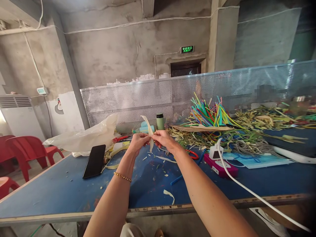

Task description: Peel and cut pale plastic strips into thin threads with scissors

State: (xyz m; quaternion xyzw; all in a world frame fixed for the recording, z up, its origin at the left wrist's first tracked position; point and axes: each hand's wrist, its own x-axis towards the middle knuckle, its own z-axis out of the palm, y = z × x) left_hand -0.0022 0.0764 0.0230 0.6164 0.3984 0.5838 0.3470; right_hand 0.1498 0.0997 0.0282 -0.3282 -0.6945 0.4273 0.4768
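A pale, flat strip like dried husk (148, 125) stands upright between my two hands above the blue table (108, 194). My left hand (140, 141) pinches its left edge, and a beaded bracelet circles that wrist. My right hand (164, 139) pinches the same strip from the right, its fingertips close to the left ones. The strip's lower end hangs below the fingers. Short pale scraps lie on the table beneath, one curled scrap (169, 196) near the front edge. Behind the hands stands a green bottle (160, 122) with a black cap.
A black phone (94, 161) and a plastic bag (84, 136) lie at left. Red-handled scissors (194, 154) are right of my hands. Farther right are a magenta power strip (223, 166) with a white cable, colourful pipe cleaners (212, 112) and heaped dry strips. A perforated metal screen (133, 102) closes the back.
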